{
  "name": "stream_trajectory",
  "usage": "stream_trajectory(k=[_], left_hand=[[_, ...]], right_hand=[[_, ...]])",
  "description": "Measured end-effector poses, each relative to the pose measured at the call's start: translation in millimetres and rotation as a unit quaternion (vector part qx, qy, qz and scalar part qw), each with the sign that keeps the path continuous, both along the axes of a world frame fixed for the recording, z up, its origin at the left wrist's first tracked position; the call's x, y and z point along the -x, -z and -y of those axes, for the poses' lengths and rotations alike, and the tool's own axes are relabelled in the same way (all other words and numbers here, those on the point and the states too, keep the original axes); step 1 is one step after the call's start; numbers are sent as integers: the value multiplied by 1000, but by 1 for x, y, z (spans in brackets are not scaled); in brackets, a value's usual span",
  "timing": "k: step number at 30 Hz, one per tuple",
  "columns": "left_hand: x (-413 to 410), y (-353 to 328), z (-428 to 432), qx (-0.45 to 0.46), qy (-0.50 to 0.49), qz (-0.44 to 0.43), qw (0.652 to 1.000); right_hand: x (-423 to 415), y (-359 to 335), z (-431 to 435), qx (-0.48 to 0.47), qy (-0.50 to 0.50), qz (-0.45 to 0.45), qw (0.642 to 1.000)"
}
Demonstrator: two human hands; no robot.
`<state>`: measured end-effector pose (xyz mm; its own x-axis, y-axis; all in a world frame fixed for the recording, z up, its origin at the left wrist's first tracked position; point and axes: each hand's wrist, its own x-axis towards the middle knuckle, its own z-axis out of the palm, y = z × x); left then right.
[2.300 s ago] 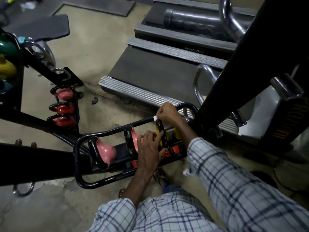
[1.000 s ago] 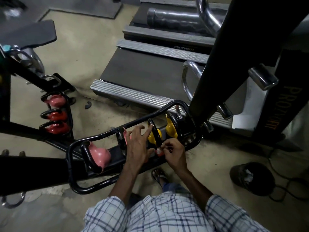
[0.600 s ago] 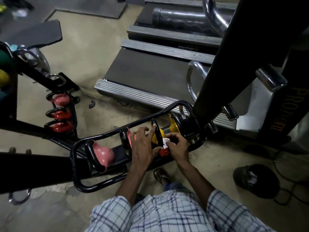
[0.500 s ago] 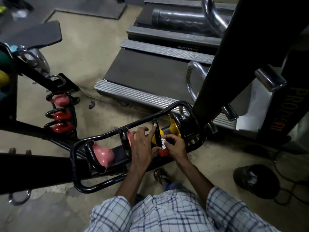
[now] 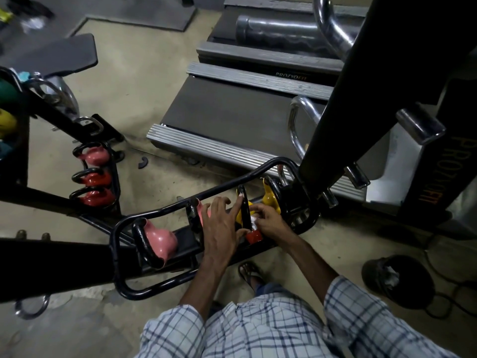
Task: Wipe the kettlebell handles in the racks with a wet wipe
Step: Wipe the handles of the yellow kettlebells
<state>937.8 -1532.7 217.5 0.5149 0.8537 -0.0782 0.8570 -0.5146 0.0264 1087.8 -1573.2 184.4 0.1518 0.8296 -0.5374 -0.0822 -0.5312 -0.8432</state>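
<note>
**Treadmill** (image 5: 232, 112): grey deck with ribbed side rails, laid on the concrete floor (image 5: 134, 81) across the upper half of the view. A second deck is seen behind it.

**Black upright** (image 5: 343, 86): tall dark column at right, its foot set close to the treadmill's near rail.

**Long rack** (image 5: 113, 254): black tube frame, set low on the floor in front of the treadmill, its right end at the foot of the upright. Kettlebells are held in it in a row.

**Side rack** (image 5: 117, 182): smaller black frame at left, well apart from the long rack. One pink and two red kettlebells are lined up in it.

**Bin** (image 5: 410, 290): dark and round, on the floor at lower right, with something crumpled and white inside.

**Pink kettlebell** (image 5: 161, 240): at the left end of the long rack, its black handle turned leftward.

**Yellow kettlebell** (image 5: 238, 217): toward the right end of the long rack, between the two hands. Its black handle (image 5: 244, 202) stands upright.

**Left grip** (image 5: 222, 228): laid over the rack, with fingers spread and straight and the forefinger set along the handle's left side.

**Right grip** (image 5: 271, 223): fingers curled, with the wet wipe pinched against the lower right side of the handle.

**Wet wipe** (image 5: 254, 218): small white wad, touching the handle and mostly covered by the fingers.
</note>
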Motion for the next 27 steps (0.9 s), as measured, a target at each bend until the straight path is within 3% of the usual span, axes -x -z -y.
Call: stream_trajectory(k=[3,7,13,16,20,27], left_hand=[[-1,-1,1,3,-5,-8,1000],[-1,-2,1,18,-9,-19,1000],[0,-1,-1,5,1,-15,1000],[0,0,0,2,2,-15,1000],[1,-1,-2,11,-2,-9,1000],[0,-1,2,19,0,1,1000]], right_hand=[[-8,-11,-24,80,9,-48,996],[-10,-15,-41,90,50,-68,992],[7,12,4,-73,-31,131,988],[6,16,4,-56,-40,171,983],[8,-2,-26,70,59,-30,995],[1,-1,-62,199,180,-210,940]])
